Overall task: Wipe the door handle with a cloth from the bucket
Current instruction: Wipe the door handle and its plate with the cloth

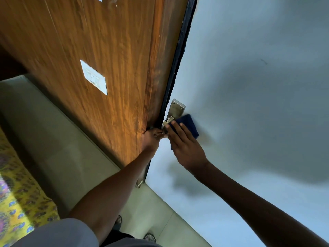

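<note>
A metal door handle (168,121) on a steel backplate (176,108) sits near the edge of a pale blue-grey door (249,86). My right hand (187,147) presses a dark blue cloth (188,124) flat against the handle and the door beside it; most of the lever is hidden under the cloth and fingers. My left hand (151,138) grips the door's dark edge (178,59) just below the handle. No bucket is in view.
A wood-grain panel (98,50) with a white switch plate (93,77) stands left of the door. Beige floor tiles (62,148) run below, with a yellow patterned fabric (19,193) at far left. My feet (149,237) stand near the door.
</note>
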